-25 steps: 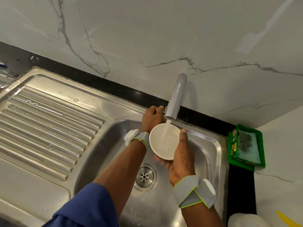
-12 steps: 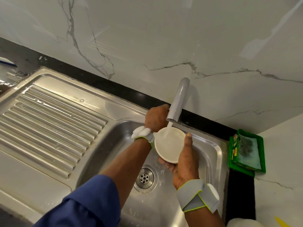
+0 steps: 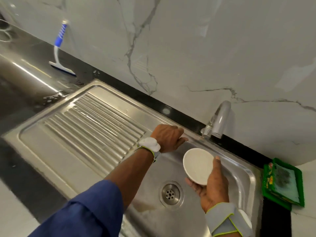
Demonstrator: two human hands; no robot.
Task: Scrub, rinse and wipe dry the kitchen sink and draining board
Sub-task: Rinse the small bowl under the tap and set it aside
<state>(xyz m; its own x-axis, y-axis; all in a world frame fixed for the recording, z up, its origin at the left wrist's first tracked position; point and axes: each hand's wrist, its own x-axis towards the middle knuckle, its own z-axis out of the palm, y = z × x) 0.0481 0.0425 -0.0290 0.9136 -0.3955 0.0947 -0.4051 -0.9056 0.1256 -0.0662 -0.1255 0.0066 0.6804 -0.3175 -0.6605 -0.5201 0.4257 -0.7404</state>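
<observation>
The steel sink basin [image 3: 150, 175] lies in the middle, its drain [image 3: 171, 194] below the bowl, and the ribbed draining board [image 3: 95, 127] stretches to its left. My right hand [image 3: 213, 187] holds a small white bowl [image 3: 198, 165] over the basin, thumb on its rim, below and left of the tap [image 3: 220, 117]. No stream shows at the spout. My left hand [image 3: 169, 137] hovers at the basin's back rim, left of the tap, fingers loosely bent and holding nothing. Wet streaks glint on the draining board.
A blue and white squeegee [image 3: 59, 48] leans against the marble wall on the black counter at far left. A green tray [image 3: 283, 182] with a scrub pad sits right of the sink. The counter left of the draining board is wet.
The bowl has come out from under the spout, down and to the right. My left hand left the tap and moved left to the rim. The water stream is gone. The view swung left.
</observation>
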